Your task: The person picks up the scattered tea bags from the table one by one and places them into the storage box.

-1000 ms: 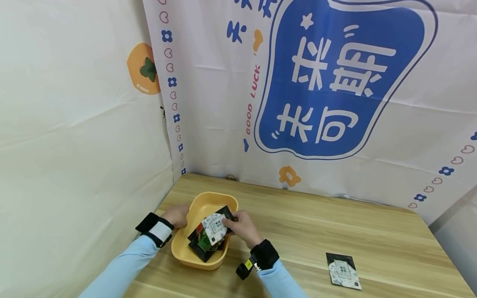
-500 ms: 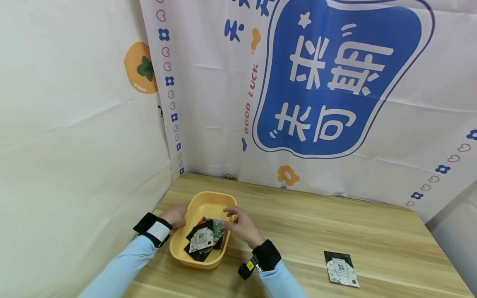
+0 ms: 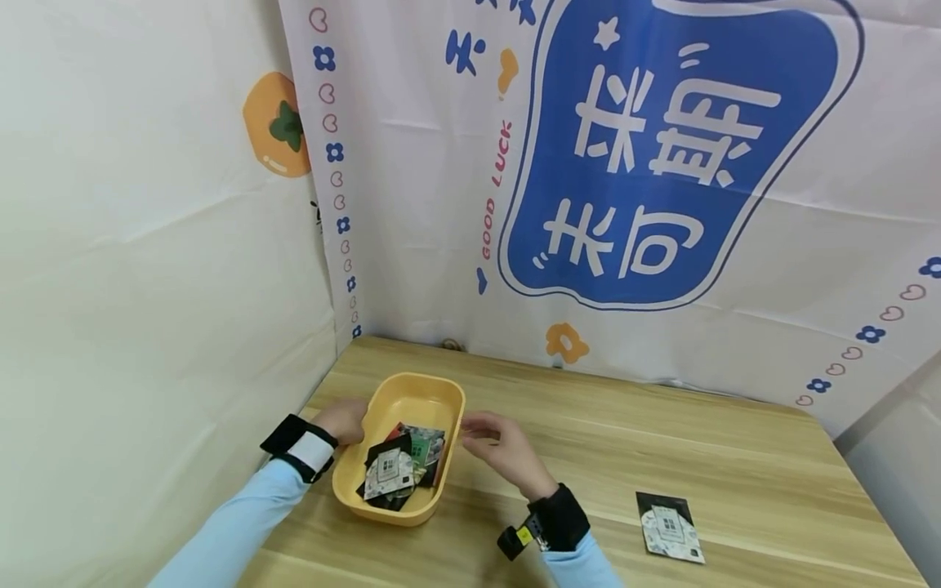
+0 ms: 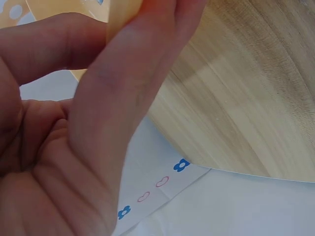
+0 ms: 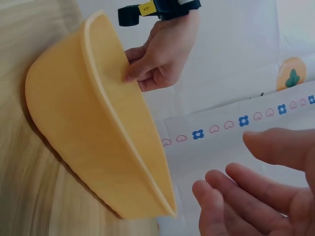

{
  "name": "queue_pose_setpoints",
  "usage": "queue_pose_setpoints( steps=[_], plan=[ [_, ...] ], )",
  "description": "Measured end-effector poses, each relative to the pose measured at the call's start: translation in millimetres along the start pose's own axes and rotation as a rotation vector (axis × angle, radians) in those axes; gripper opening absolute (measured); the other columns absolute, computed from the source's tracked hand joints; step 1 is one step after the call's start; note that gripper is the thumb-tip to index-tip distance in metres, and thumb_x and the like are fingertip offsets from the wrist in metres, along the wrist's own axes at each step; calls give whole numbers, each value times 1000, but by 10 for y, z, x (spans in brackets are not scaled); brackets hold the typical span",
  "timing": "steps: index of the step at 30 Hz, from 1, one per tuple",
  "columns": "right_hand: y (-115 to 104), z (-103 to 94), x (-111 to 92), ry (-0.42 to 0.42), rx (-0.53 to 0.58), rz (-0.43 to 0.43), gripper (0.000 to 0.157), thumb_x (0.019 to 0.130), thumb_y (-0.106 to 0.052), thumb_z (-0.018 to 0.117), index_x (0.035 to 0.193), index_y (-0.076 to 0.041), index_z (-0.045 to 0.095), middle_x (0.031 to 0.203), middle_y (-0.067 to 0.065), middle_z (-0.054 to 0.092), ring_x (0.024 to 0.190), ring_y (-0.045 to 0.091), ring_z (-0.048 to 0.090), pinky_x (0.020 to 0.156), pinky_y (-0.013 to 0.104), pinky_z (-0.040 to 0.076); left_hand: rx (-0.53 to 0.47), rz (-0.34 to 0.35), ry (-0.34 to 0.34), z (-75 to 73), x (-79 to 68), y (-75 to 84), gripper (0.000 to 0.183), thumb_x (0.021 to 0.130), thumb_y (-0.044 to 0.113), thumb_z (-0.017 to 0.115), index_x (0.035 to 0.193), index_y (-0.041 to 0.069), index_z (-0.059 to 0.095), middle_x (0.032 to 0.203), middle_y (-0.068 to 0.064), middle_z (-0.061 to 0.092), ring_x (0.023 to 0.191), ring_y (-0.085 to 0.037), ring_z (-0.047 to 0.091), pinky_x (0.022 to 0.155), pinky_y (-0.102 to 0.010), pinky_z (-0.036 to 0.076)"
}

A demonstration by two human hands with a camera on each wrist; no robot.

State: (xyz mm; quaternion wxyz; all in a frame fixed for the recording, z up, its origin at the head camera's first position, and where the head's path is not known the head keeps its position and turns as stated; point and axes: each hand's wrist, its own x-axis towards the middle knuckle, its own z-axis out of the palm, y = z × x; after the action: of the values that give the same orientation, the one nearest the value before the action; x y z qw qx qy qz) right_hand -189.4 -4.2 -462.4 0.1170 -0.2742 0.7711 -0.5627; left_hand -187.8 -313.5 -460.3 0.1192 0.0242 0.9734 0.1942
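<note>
A yellow plastic basin [image 3: 413,402] stands on the table at the left in the head view. Several flat packets lie overlapped inside it; a black-and-white one [image 3: 390,471] is on top, over a green-labelled packet [image 3: 421,445]. My left hand [image 3: 345,420] pinches the basin's left rim between thumb and finger; the rim [image 4: 122,18] shows between them in the left wrist view. Just beyond the right side of the basin, my right hand [image 3: 509,452] hovers with loosely bent fingers and holds nothing. In the right wrist view its fingers [image 5: 241,199] are apart from the basin wall.
Another black-and-white packet [image 3: 669,527] lies flat on the wooden table [image 3: 581,441], well to the right. A white wall cloth [image 3: 158,245] rises close along the left, and a printed cloth [image 3: 434,204] hangs behind the table.
The right hand has let go of a black-and-white packet, which now lies on the pile in the basin. That hand has then moved right, out past the rim. The left hand keeps its hold.
</note>
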Motion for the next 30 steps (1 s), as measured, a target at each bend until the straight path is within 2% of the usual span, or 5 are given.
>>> queue_pose_setpoints(
  steps=[4,10,16,22,30],
  plan=[
    [-18,-120,-116,11,-26,-4,35,96,-12,63,130,-3,61,129,21,64,121,38,60,97,38,55,17,24,9,-32,4,32,20,75,-13,53,90,-3,60,68,-6,56,48,-13,52,40,-19,38],
    [11,-301,-336,33,-76,55,39,96,-14,64,133,-2,59,134,22,61,126,41,56,102,48,51,10,12,0,-40,-8,53,19,77,-13,53,91,-2,59,69,-6,57,47,-13,53,40,-19,38],
    [127,-480,-539,59,-164,113,41,95,-17,65,135,-8,58,136,16,61,129,36,56,104,49,50,-2,-5,-1,-28,-15,37,19,77,-14,53,90,-1,58,69,-7,56,48,-14,51,41,-19,38],
    [221,-619,-736,118,-220,151,42,92,-14,68,133,-6,60,135,17,62,128,37,57,104,48,50,22,-8,-13,-33,-5,36,20,76,-13,53,91,-2,59,70,-7,56,48,-13,51,41,-18,38],
    [317,-800,-1024,183,-340,229,43,90,-11,70,132,-9,61,135,13,62,128,34,57,105,43,50,-1,-27,-23,-29,-5,41,20,77,-14,53,92,-2,60,68,-7,56,45,-12,50,40,-18,37]
  ],
)
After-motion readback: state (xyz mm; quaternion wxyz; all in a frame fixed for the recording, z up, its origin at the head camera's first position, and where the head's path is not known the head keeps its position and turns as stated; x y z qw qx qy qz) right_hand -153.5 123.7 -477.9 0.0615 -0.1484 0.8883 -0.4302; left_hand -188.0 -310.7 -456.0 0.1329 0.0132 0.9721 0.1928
